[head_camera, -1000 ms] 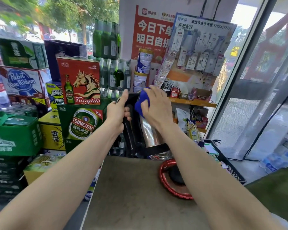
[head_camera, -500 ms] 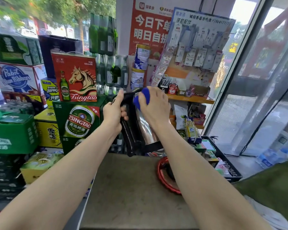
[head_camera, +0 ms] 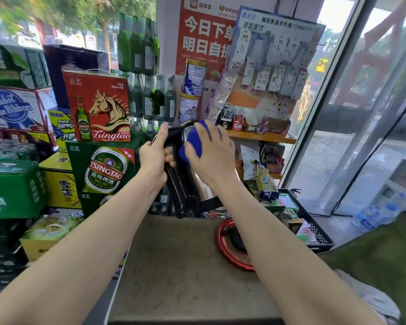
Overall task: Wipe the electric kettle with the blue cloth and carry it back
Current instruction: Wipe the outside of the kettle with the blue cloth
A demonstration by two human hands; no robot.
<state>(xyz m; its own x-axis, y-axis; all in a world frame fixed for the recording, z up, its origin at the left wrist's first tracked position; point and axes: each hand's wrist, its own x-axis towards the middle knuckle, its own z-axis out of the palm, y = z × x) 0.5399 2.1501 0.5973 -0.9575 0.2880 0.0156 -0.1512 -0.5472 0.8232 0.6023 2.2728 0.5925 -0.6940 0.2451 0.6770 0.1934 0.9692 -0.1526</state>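
Note:
The electric kettle (head_camera: 203, 186) has a shiny steel body, a black handle and a black base ring. It hangs in the air above the far edge of the table, tilted with its top away from me. My left hand (head_camera: 154, 158) grips its black handle, thumb up. My right hand (head_camera: 211, 153) presses the crumpled blue cloth (head_camera: 193, 143) against the kettle's upper side, near the lid. The hand hides most of the cloth and the kettle's top.
A brown table top (head_camera: 174, 266) lies below my arms. On its right side sits a red tray (head_camera: 223, 245) with a black round base on it. A black crate (head_camera: 314, 228) of goods stands to the right. Beer cartons (head_camera: 103, 170) are stacked at left, shelves behind.
The blue cloth has slid down from the kettle's top onto its upper side under my right hand. The left hand keeps its hold on the handle; the kettle stays raised.

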